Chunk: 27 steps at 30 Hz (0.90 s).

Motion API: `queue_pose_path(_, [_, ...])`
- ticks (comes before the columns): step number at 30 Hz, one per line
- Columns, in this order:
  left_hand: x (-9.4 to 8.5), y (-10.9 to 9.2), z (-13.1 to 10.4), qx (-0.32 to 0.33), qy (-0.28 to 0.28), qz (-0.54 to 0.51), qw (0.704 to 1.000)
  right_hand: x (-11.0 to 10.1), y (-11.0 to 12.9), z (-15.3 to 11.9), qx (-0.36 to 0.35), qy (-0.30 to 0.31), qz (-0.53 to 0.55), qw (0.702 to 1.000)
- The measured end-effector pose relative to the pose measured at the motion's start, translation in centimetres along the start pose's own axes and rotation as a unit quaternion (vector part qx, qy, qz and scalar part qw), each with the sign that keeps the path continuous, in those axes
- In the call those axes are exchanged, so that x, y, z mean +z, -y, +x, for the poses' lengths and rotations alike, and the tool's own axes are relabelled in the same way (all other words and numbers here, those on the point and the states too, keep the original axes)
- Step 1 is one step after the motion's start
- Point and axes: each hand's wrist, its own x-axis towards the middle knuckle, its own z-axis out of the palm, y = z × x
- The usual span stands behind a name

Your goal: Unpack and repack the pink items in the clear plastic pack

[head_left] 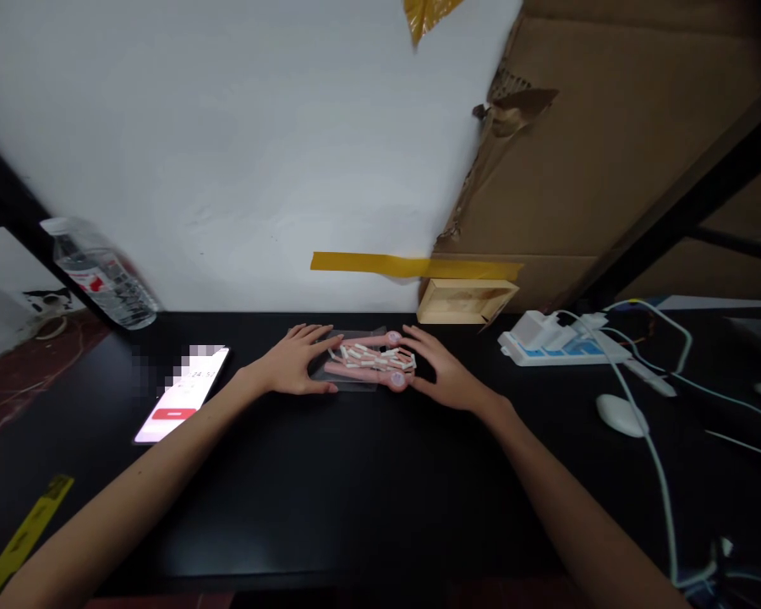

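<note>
Plainly, the left grip [295,362] is spread, its thumb set apart from its fingers about the nine-o'clock end of a flat, clear plastic packet [353,386]. The right grip [445,372] is likewise spread about the three-o'clock end, its fingertips close to the round, pale-centred ends of two smooth pink handles [358,372]. No firm pinch is seen; how much pressure is applied cannot be told. The packet is laid on the smooth black worktop [355,499], between the two hands, and within it a cord of pink and white tubular beads [380,359] is bunched between the handles.

A light load is to be expected. The handles are judged stiff, the beaded cord limp and apt to shift, the film slippery and easily creased; little fragility is suspected beyond the film itself. A surer hold would be had across both handles, from twelve and six o'clock, than on the loose film at nine.

Farther out, a shallow, pale wooden box [466,302] is stood at two o'clock, and a white-and-blue power strip [513,348] is placed near three. At nine, a lit phone [183,402] is laid; towards ten, a clear, white-capped plastic bottle [101,279] is seen.
</note>
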Motion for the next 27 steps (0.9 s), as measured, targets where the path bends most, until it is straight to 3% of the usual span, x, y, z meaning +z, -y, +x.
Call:
queue_pose_path(4, [0.1,0.0,0.0,0.011,0.000,-0.004,1.000,1.1,1.4,0.2,-0.008,0.069,-0.029,0.997])
queue_pose_path(12, [0.1,-0.7,0.3,0.031,0.010,-0.007,0.999,1.8,1.8,0.9,-0.052,0.018,-0.132,0.990])
queue_pose_path(17, [0.5,-0.8,0.5,0.023,-0.003,-0.022,0.999,2.1,1.5,0.9,-0.044,0.037,-0.145,0.988])
queue_pose_path(27, [0.6,1.1,0.0,-0.047,0.013,0.013,0.999,-1.3,-1.4,-0.1,0.028,0.074,-0.118,0.990])
